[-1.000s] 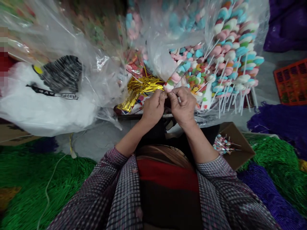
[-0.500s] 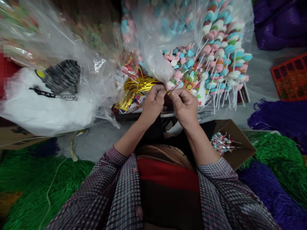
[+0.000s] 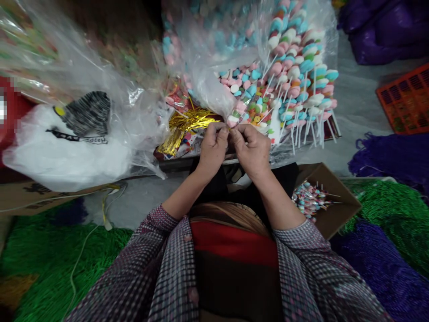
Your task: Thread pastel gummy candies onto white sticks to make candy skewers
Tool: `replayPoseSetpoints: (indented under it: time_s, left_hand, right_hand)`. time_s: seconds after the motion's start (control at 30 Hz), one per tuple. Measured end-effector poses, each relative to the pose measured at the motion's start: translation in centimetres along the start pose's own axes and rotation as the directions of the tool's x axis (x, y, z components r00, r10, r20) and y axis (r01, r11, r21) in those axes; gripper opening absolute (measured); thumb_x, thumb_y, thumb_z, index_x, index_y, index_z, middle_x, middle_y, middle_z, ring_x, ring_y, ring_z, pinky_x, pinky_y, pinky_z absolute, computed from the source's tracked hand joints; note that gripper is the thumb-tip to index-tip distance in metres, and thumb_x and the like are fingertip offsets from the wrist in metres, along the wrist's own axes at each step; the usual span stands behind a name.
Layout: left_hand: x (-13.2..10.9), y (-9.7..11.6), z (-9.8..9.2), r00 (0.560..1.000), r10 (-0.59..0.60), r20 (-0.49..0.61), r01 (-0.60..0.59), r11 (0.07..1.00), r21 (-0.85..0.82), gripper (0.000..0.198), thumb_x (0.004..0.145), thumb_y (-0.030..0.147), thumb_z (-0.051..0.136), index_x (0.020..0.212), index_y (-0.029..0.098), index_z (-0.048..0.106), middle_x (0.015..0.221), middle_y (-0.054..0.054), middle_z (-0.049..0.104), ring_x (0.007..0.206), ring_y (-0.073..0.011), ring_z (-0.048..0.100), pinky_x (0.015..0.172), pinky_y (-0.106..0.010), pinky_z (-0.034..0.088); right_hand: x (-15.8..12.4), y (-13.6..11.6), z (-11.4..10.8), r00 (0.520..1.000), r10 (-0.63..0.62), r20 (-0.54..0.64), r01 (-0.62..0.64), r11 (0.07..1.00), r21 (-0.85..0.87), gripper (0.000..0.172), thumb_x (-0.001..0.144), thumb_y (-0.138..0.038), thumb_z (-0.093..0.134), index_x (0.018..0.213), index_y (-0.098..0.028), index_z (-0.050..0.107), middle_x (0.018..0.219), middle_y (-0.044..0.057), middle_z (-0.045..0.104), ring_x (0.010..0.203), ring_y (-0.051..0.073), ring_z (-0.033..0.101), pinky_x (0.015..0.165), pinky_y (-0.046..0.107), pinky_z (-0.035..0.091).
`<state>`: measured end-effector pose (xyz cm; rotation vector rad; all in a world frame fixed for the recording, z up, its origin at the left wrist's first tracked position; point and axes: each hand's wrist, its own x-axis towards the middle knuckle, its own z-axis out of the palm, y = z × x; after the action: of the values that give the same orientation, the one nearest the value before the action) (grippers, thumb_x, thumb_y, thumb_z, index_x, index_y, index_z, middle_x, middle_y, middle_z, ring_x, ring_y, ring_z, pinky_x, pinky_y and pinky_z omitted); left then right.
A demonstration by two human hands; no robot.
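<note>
A small clear-wrapped candy piece (image 3: pixel 235 115), pink and white, stands up from between my fingertips. My left hand (image 3: pixel 214 145) is closed in a pinch at its neck, where a bit of gold tie shows. Pressed close beside it, my right hand (image 3: pixel 251 147) pinches the same spot from the other side. To the left lies a bundle of gold twist ties (image 3: pixel 187 123). Behind the hands are loose pastel candies (image 3: pixel 241 80) and colourful gummy rings (image 3: pixel 259 107). Stacked candy sticks (image 3: pixel 301 85) with white handles lie to the right.
At the left, a grey knitted glove (image 3: pixel 89 112) rests on a white plastic bag (image 3: pixel 77 163). A cardboard box (image 3: pixel 338 214) at the lower right holds wrapped candies. An orange crate (image 3: pixel 405 98) and green strands (image 3: pixel 389 205) lie farther right; a cable (image 3: pixel 78 259) runs at the lower left.
Both hands have come closer together at the neck of the wrapped piece, the right one moving slightly left. The view has shifted a little, so the candy sticks appear farther left.
</note>
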<state>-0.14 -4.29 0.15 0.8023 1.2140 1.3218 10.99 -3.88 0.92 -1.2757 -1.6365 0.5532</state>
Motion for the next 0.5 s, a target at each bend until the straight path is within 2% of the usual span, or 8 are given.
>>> replayPoseSetpoints:
  time_s: [0.13,0.23,0.33,0.4,0.43,0.5]
  left_hand:
    - [-0.2,-0.5,-0.3,0.993,0.116,-0.002,-0.115,0.993,0.036,0.014,0.095,0.037,0.064,0.092,0.024,0.060,0.073,0.004,0.059,0.073,-0.0116,0.060,0.065,-0.021,0.046]
    - [0.5,0.0,-0.9,0.982,0.125,0.139,-0.125,0.992,-0.008,0.014,0.094,0.037,0.065,0.097,0.023,0.064,0.086,0.000,0.066,0.092,-0.0141,0.066,0.078,-0.023,0.051]
    - [1.1,2.6,-1.4,0.956,0.082,0.283,-0.057,0.994,-0.096,0.011,0.091,0.030,0.069,0.098,0.021,0.068,0.096,-0.002,0.069,0.105,-0.0175,0.067,0.087,-0.027,0.053]
    - [0.8,5.1,-1.7,0.953,0.093,0.290,-0.043,0.984,-0.174,0.010,0.094,0.029,0.064,0.094,0.021,0.069,0.093,-0.003,0.070,0.101,-0.0180,0.069,0.086,-0.029,0.053]
    - [0.3,6.3,-1.8,0.950,0.138,0.282,-0.072,0.970,-0.232,0.018,0.098,0.032,0.058,0.093,0.020,0.070,0.090,-0.004,0.070,0.096,-0.0173,0.070,0.085,-0.030,0.053]
    - [-1.1,8.2,-2.1,0.909,0.265,0.322,-0.159,0.934,-0.319,0.038,0.099,0.047,0.053,0.086,0.019,0.075,0.079,-0.005,0.072,0.087,-0.0190,0.071,0.089,-0.035,0.055]
  right_hand:
    - [-0.1,-0.3,0.4,0.991,0.127,0.038,-0.132,0.974,0.186,0.024,0.097,-0.039,0.057,0.080,-0.023,0.061,0.063,-0.003,0.057,0.057,0.013,0.053,0.058,0.027,0.046]
    - [0.0,-0.7,0.3,0.977,0.194,0.085,-0.211,0.935,0.286,0.022,0.096,-0.036,0.056,0.078,-0.024,0.058,0.059,-0.005,0.051,0.052,0.012,0.047,0.051,0.026,0.041]
    - [-0.2,-1.2,-0.2,0.979,0.151,0.136,-0.179,0.956,0.232,0.016,0.092,-0.029,0.059,0.077,-0.023,0.060,0.060,-0.005,0.051,0.053,0.011,0.045,0.054,0.025,0.041]
    - [-0.1,-1.4,-0.4,0.981,0.100,0.166,-0.129,0.976,0.176,0.015,0.091,-0.026,0.059,0.076,-0.022,0.061,0.061,-0.005,0.052,0.054,0.010,0.045,0.057,0.026,0.042]
    - [0.0,-1.4,-0.6,0.983,0.078,0.165,-0.105,0.982,0.158,0.015,0.091,-0.025,0.059,0.076,-0.021,0.061,0.062,-0.005,0.053,0.056,0.010,0.047,0.058,0.026,0.043]
    - [0.5,-1.4,-0.9,0.991,0.043,0.127,-0.061,0.988,0.141,0.015,0.092,-0.027,0.059,0.078,-0.021,0.061,0.067,-0.004,0.057,0.060,0.010,0.051,0.062,0.026,0.047]
